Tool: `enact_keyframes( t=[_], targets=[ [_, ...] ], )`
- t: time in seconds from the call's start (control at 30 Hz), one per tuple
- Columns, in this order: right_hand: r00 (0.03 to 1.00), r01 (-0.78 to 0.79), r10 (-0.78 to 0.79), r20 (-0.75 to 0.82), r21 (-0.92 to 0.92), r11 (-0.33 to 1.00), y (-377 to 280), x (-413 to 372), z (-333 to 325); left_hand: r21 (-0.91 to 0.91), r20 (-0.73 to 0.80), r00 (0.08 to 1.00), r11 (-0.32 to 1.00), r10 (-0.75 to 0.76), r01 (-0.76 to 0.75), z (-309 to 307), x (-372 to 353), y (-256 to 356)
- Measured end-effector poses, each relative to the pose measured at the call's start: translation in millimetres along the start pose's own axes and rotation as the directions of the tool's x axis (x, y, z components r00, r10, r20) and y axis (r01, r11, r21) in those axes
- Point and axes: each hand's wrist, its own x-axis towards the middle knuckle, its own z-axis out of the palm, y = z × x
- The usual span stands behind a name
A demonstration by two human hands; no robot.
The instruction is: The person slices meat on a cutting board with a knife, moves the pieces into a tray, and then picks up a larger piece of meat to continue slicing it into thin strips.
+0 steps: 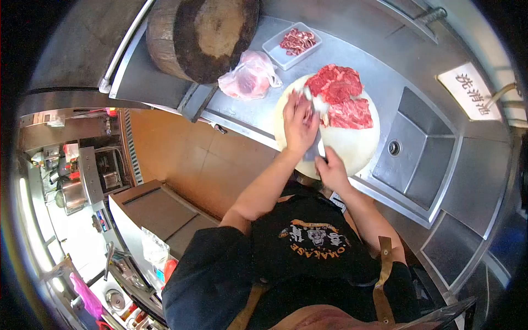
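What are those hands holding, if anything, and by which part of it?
The right hand holds a knife at its handle end. The left hand lies over some meat beside the knife; its exact hold is hidden.

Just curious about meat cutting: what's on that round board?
On the board lie slabs of red meat, beside the knife and left hand. What that hand covers is hidden.

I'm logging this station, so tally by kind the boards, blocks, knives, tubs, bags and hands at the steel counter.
Round white cutting boards: 1
Thick round wooden blocks: 1
Steel-bladed knives: 1
Clear rectangular plastic tubs: 1
Translucent plastic bags: 1
Bare hands: 2
Total: 7
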Motion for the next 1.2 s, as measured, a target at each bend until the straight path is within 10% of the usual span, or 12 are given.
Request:
enact_keyframes(
  t=[0.1,0.23,0.4,0.5,0.6,0.7,0.83,0.9,1.0,1.2],
  targets=[
    [0.975,0.189,-0.189,-0.12,-0.008,0.982,-109,52,-5,-0.024,-0.096,0.995,0.999,0.034,-0.037,-6,116,7],
    [0.989,0.004,0.024,-0.143,0.193,0.981,-180,111,-33,0.05,-0.028,1.0,0.999,-0.01,0.011,47,228,-56],
    [0.955,-0.089,0.197,-0.223,0.418,0.904,-168,122,-43,0.003,0.028,0.883,0.883,-0.469,0.469,138,308,-176],
    [0.909,-0.034,0.271,-0.317,0.591,0.806,-122,64,-34,-0.43,-0.107,0.837,0.784,-0.537,0.448,136,285,-202],
    [0.866,-0.042,0.317,-0.387,0.574,0.818,-79,-1,-32,-0.101,0.121,0.847,0.843,-0.517,0.529,66,271,-153],
    [0.758,0.011,0.356,-0.547,0.556,0.831,-40,-62,-26,-0.185,0.294,0.926,0.936,-0.238,0.299,42,226,-152],
    [0.646,0.05,0.417,-0.639,0.581,0.812,-5,-102,-25,-0.013,0.869,0.487,0.979,-0.089,0.202,-2,146,-86],
    [0.616,-0.011,0.472,-0.63,0.592,0.806,11,-110,-27,-0.097,0.806,0.554,0.971,0.206,-0.219,5,77,-93],
    [0.649,0.007,0.452,-0.611,0.6,0.8,20,-106,-28,0.037,0.728,0.677,0.979,0.11,-0.199,11,37,-55],
    [0.731,0.005,0.388,-0.561,0.573,0.819,30,-99,-49,0.136,0.77,0.637,0.98,-0.014,-0.143,24,11,-74]
  ],
)
